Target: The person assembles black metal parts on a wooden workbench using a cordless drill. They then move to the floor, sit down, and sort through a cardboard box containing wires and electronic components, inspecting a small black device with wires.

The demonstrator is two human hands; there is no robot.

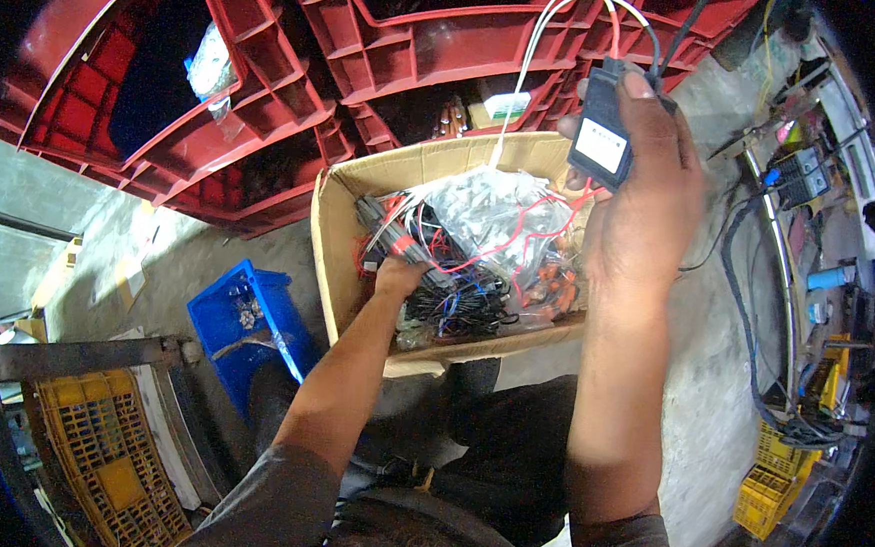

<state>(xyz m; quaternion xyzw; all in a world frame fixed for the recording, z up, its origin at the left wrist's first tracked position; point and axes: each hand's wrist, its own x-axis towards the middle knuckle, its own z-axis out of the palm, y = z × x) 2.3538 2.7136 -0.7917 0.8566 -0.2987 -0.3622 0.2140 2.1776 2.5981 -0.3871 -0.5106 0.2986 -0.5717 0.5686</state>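
Raised above the box's right side, my right hand (657, 152) is closed round a small black electronic module (604, 133) with a white label. White, red and black leads loop from its top, and thin red wires (520, 240) hang from its lower end into the cardboard box (333, 267). Inside the box, my left hand (400, 275) is closed beside a grey bundle (397, 233) with a red band; its fingertips are hidden. Around it lie coiled black cables (460, 310), clear plastic bags (491, 212) and orange-red parts (554, 291).
Large red plastic pallets (370, 64) stand beyond the box. At left are a blue bin (286, 294) holding small parts and a yellow crate (111, 444). To the right, a dark cable (741, 302) hangs beside a cluttered rack, with yellow crates (770, 494) below.
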